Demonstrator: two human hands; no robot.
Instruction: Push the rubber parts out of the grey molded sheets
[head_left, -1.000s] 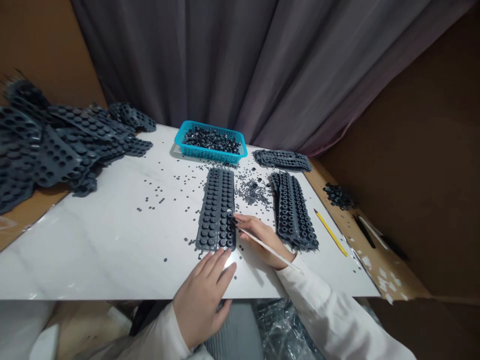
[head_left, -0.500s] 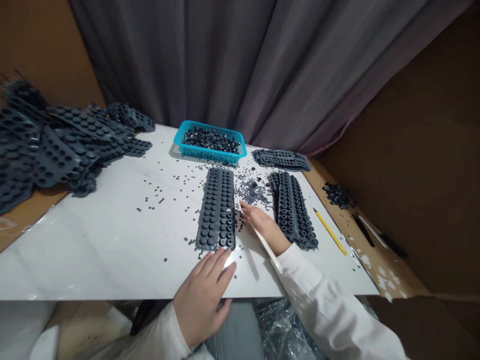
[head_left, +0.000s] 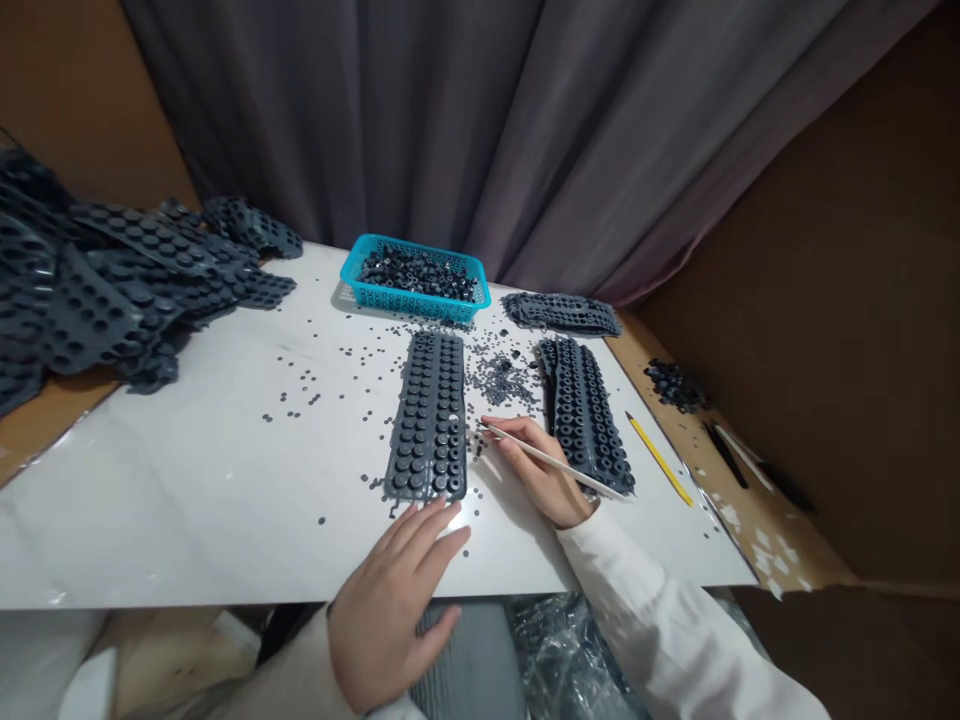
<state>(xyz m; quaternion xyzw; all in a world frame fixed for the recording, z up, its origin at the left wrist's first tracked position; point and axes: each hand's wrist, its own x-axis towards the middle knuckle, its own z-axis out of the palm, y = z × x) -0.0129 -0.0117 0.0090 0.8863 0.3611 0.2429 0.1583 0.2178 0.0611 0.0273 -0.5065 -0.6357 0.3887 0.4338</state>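
Tabletop (head_left: 202, 490) (white, littered); curtain (head_left: 420, 120) behind

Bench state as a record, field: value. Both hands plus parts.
left hand: open, at near edge of studded sheet
right hand: gripping thin white stick, far end just right of studded sheet
basket: blue, beyond studded sheet, holding small dark parts
loose discs: scattered, densest right of studded sheet
yellow stick: lying at right, unheld

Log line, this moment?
left hand: by near edge of studded sheet | right hand: holds white stick beside sheet | blue basket: dark parts
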